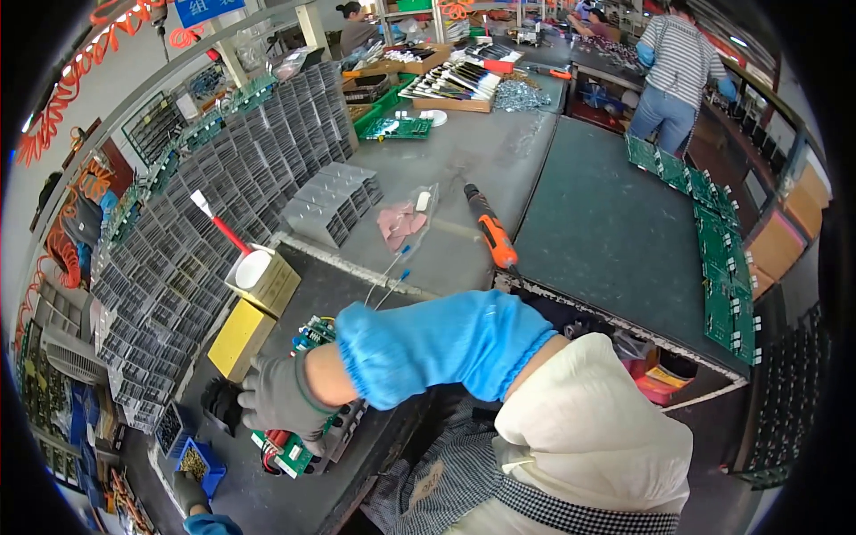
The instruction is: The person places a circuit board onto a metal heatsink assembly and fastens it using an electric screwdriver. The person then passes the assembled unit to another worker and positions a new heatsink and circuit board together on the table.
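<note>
The right hand (272, 399), in a grey glove with a blue sleeve cover up the forearm, reaches across the body to about eight o'clock and lies curled over a green circuit board (299, 446) on the grey bench, fingers bent down on its left end; whether they pinch a part I cannot tell. The left hand (190, 493), also gloved, shows only partly at seven o'clock beside a small blue bin (198, 464) of what look like brass-coloured screws; its grip cannot be made out. The board seems partly fitted, with a finned metal piece at its right edge, so the work looks underway rather than finished. At ten o'clock from the hand sit a yellow block (239, 337) and a small box with a white dish (253, 267) holding a red-handled brush (221, 226). Rows of grey heat sinks (223, 214) stack beyond, toward eleven. An orange electric screwdriver (493, 234) lies untouched at one o'clock, near a clear bag of pink pads (403, 220). More green boards (713, 241) line the bench at three o'clock.
</note>
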`<state>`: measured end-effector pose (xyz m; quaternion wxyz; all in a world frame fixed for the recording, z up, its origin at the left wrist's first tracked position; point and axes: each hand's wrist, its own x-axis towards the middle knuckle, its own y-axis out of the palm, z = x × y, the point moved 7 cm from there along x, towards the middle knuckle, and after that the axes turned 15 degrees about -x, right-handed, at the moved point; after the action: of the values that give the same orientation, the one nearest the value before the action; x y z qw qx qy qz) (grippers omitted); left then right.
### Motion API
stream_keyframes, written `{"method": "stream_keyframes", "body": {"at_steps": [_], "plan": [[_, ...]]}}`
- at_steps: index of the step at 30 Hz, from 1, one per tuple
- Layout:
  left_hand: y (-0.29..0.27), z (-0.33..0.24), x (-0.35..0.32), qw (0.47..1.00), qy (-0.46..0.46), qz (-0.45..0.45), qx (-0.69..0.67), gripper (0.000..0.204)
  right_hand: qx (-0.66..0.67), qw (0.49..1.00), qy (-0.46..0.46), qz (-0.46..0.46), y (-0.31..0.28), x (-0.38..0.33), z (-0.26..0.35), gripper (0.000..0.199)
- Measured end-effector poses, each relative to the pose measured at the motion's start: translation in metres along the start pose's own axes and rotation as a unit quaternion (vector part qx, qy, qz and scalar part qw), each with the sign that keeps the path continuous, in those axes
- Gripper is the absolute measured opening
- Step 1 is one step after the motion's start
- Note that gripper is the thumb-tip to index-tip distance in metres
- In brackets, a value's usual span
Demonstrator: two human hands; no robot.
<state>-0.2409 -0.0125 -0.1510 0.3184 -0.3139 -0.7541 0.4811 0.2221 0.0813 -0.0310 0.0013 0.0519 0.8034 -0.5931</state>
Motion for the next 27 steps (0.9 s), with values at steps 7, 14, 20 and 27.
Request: {"method": "stream_keyframes", "body": {"at_steps": [7, 14, 20, 27], "plan": [[-0.008, 0.056, 0.015, 0.995, -0.017, -0.030, -0.095, 0.038, -0.105, 0.917, 0.231, -0.308, -0.018, -0.204, -0.126, 0.066], [-0.026, -0.001, -0.002, 0.982, 0.144, -0.040, -0.113, 0.043, -0.253, 0.875, 0.409, 0.055, 0.160, -0.413, -0.183, 0.052], [-0.057, -0.064, -0.032, 0.963, 0.237, -0.051, -0.117, 0.053, -0.199, 0.911, 0.331, 0.142, 0.206, -0.406, -0.174, 0.058], [-0.046, 0.027, -0.021, 0.949, 0.168, -0.097, -0.249, 0.049, -0.203, 0.909, 0.321, 0.170, 0.201, -0.405, -0.173, 0.046]]}}
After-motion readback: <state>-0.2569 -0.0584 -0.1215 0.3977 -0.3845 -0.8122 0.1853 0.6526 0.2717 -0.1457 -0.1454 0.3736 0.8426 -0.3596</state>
